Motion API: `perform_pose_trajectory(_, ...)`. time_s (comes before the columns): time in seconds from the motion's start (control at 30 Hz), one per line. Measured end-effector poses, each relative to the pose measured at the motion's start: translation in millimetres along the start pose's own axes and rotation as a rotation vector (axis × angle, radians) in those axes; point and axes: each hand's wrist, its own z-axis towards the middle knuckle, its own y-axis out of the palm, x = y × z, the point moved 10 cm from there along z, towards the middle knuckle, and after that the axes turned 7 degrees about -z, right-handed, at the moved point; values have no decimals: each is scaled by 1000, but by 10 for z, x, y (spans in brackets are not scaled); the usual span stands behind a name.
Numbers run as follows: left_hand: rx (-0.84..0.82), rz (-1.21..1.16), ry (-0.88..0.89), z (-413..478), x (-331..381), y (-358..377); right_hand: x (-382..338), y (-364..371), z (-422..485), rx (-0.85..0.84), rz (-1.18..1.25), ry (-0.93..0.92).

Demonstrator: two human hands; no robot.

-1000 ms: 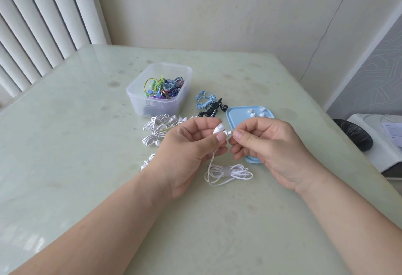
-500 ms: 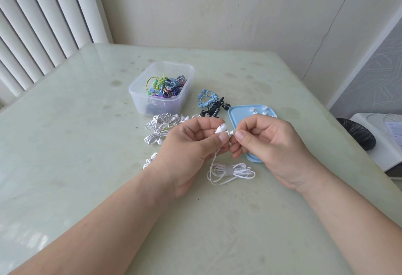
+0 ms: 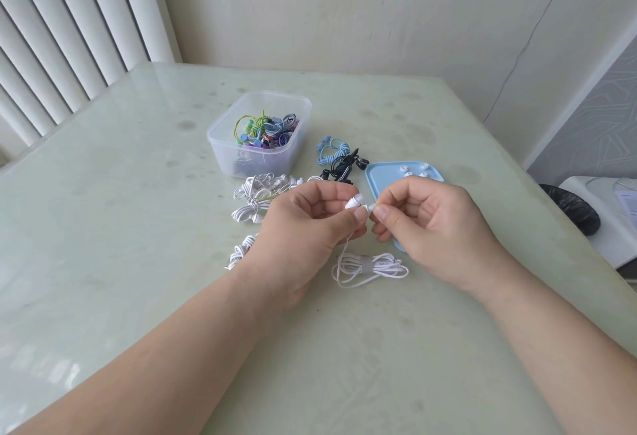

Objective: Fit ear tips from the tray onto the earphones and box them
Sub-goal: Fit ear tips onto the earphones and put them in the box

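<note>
My left hand [image 3: 312,224] pinches a white earbud [image 3: 355,201] between thumb and forefinger. Its bundled white cable [image 3: 370,265] hangs down onto the table between my wrists. My right hand [image 3: 432,224] pinches a small white ear tip [image 3: 371,208] against the earbud's nozzle. Behind my right hand lies a light blue tray [image 3: 377,172] with several white ear tips [image 3: 413,171] on it. A clear plastic box [image 3: 258,135] at the back holds several coloured earphones.
White earphone bundles [image 3: 256,198] lie left of my left hand, one more [image 3: 239,251] by my left wrist. A blue coiled earphone [image 3: 331,149] and a black one [image 3: 343,170] lie between box and tray. The table's right edge [image 3: 551,214] is near.
Both hands stay together at the earbud; my right fingers have shifted slightly on the ear tip. The cable bundle lies as before.
</note>
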Motion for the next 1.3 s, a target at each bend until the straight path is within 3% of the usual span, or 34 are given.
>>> perform_pose_trajectory(0.43, -2, -75, -18, -6, -7, -8, 7, -120, -25, 83, 61, 73)
perform_pose_trajectory(0.87, -22, -53, 1, -52, 104, 23, -11, -94, -17, 47, 65, 85)
perform_pose_trajectory(0.93, -10, -75, 23, -59, 156, 11, -3, -60, -37, -27, -64, 133)
perform_pose_trajectory(1.1, 33, -65, 66, -55, 258, -54, -58, 191, -146, -312, -697, 46)
perform_pose_trajectory(1.17, 45, 70, 100, -47, 302, -87, -106, 249, -162, -326, -731, 6)
perform_pose_trajectory(1.3, -3, 369, 117, -53, 313, -30, -131, 51, -129, -149, -585, 24)
